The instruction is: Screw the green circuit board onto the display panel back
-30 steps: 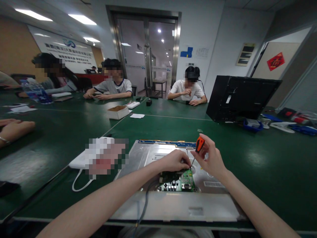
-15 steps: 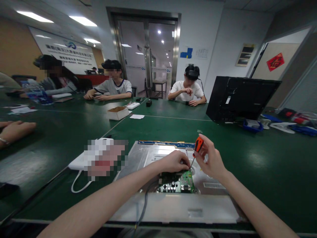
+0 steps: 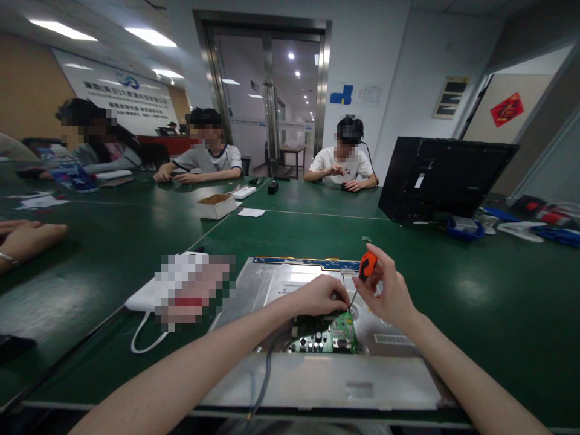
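Around the metal panel sit an open box and a black monitor; my right hand grips an orange screwdriver, my left pinches narrowly.

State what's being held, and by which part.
Right hand: screwdriver, by its orange-and-black handle. Left hand: fingertips at the shaft's lower end, by the green circuit board; can't tell whether they grip anything.

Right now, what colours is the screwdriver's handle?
The handle is orange and black, best seen in the head view.
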{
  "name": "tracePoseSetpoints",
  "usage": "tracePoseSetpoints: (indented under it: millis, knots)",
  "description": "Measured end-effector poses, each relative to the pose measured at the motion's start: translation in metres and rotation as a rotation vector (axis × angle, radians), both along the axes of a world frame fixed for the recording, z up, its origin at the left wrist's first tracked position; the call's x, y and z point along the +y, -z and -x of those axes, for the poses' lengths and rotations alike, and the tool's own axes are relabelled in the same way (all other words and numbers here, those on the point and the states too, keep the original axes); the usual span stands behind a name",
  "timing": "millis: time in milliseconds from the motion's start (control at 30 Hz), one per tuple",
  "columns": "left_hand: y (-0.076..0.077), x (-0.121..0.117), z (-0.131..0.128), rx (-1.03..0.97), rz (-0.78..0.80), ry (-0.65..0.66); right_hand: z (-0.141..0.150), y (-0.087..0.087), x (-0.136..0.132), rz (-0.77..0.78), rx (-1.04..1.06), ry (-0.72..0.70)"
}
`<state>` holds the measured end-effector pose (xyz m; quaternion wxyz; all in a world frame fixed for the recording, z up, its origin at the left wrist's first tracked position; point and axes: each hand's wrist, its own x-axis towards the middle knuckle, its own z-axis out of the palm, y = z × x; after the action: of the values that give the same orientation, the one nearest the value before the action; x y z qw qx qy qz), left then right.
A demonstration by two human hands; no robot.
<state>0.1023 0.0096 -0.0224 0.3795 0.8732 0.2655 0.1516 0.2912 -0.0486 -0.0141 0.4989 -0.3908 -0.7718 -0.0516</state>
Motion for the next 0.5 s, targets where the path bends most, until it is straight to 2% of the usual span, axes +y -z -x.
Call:
tracePoseSetpoints:
  millis: [267, 500]
  knots:
    - [0.0008, 0.0011, 0.0, 0.001, -0.036, 0.006, -0.002, 0.0005, -0.0039, 0.048, -0.01, -0.064]
    - [0.0025, 0.0014, -0.0004, 0.0, -0.013, -0.005, -0.0004, 0.0004, -0.0013, -0.004, -0.011, -0.002]
